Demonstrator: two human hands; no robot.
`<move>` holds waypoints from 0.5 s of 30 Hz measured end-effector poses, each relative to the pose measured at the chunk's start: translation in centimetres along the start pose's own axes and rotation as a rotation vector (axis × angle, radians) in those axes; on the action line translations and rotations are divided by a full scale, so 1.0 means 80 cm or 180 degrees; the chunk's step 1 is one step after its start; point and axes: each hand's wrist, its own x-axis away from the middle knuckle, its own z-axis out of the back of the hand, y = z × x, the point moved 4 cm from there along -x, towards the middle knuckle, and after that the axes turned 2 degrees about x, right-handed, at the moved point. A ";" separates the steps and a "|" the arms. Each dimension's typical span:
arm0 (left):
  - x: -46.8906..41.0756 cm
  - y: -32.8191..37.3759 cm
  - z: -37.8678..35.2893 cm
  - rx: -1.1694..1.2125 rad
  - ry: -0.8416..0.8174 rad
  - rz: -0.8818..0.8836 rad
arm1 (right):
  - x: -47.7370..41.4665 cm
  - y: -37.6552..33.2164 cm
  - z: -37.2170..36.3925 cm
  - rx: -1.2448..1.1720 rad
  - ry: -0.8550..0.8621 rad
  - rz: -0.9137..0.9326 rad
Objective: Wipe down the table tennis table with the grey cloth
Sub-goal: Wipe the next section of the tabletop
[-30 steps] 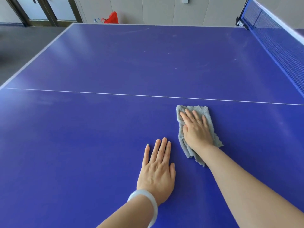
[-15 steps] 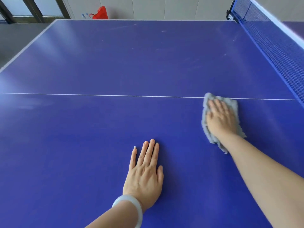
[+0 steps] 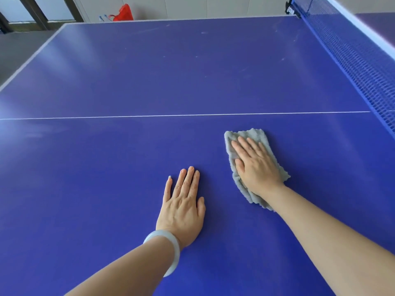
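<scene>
While the right hand [image 3: 256,167] lies flat on the grey cloth [image 3: 252,135], the cloth lies on the blue table [image 3: 106,167], on the person's side of the white line [image 3: 149,116] that runs across the top. The cloth is near the line but does not touch it. It looks folded and fluffy. Its far edge sticks out past the fingertips, toward the line, and its near end pokes out beside the wrist. The grip of the right hand is open: the fingers are straight and close together and lie flat on top of the cloth, not curled round it.

The left hand [image 3: 181,206] is on the same side of the white line, farther from the line than the cloth is. It lies palm down on the bare table and holds nothing. Its grip is open too, with straight fingers. It does not touch the cloth. A pale bangle [image 3: 173,248] sits on the left wrist.

The blue net [image 3: 352,56] stands at the right end of the white line. On the other side of the line, the table has a few faint pale marks [image 3: 203,32]. Far beyond the line, past the table's far edge, a red bag [image 3: 124,12] sits by the wall.
</scene>
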 end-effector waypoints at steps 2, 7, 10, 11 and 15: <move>0.000 0.000 -0.001 0.0032 0.0062 0.0017 | 0.037 0.080 0.008 0.0072 0.0146 -0.0752; -0.001 -0.003 -0.005 0.0061 0.0136 0.0012 | 0.132 0.142 0.020 0.0121 0.0052 -0.2151; 0.000 -0.005 -0.006 0.0070 0.0180 0.0028 | 0.155 0.060 0.014 0.0112 -0.0052 -0.2260; 0.000 -0.005 -0.006 0.0092 0.0205 0.0031 | 0.162 0.021 0.009 0.0135 -0.0057 -0.1928; 0.002 -0.005 -0.004 0.0175 0.0253 0.0022 | 0.214 -0.057 0.002 -0.0173 -0.0022 -0.0141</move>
